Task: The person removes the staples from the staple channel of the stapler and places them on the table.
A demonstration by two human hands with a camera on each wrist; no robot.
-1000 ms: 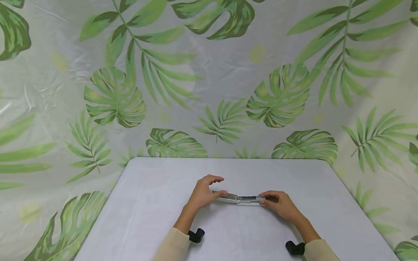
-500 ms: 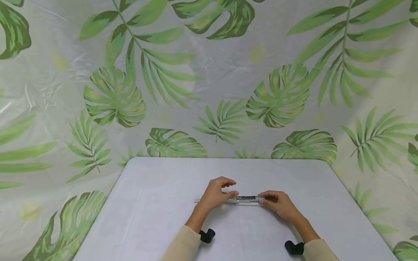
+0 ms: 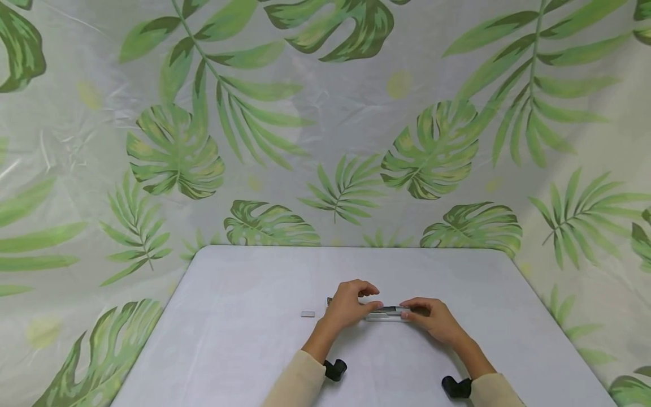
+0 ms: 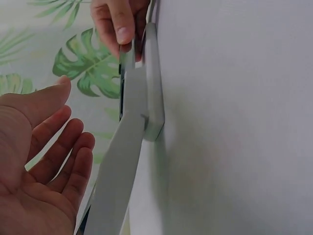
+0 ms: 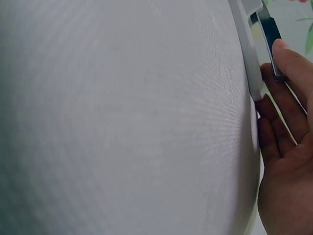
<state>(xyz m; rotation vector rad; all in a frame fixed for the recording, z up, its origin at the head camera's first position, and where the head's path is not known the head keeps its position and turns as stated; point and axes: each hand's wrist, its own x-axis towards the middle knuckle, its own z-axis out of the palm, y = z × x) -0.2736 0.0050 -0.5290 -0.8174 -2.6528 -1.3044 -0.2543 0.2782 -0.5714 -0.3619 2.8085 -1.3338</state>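
A white-grey stapler [image 3: 383,319] lies on the table with its top cover swung back to the left; the cover [image 4: 115,171] fills the lower middle of the left wrist view. My right hand [image 3: 438,321] holds its right end, the thumb on the dark metal magazine [image 5: 270,41] and fingers beneath. Over the opened part hovers my left hand [image 3: 347,305], fingers loosely bent, thumb near the magazine. The left wrist view shows this hand apart from the stapler. A small grey strip, perhaps staples [image 3: 307,314], lies left of the left hand.
A white-covered table [image 3: 244,350] spreads under both hands. Behind it hangs a leaf-patterned cloth [image 3: 274,169]. Black wrist cameras, one at the left wrist [image 3: 335,369] and one at the right wrist [image 3: 456,387], sit below the hands.
My left hand has moved right along the stapler, toward the right hand, uncovering the small grey strip on the table. The right hand stays at the stapler's right end.
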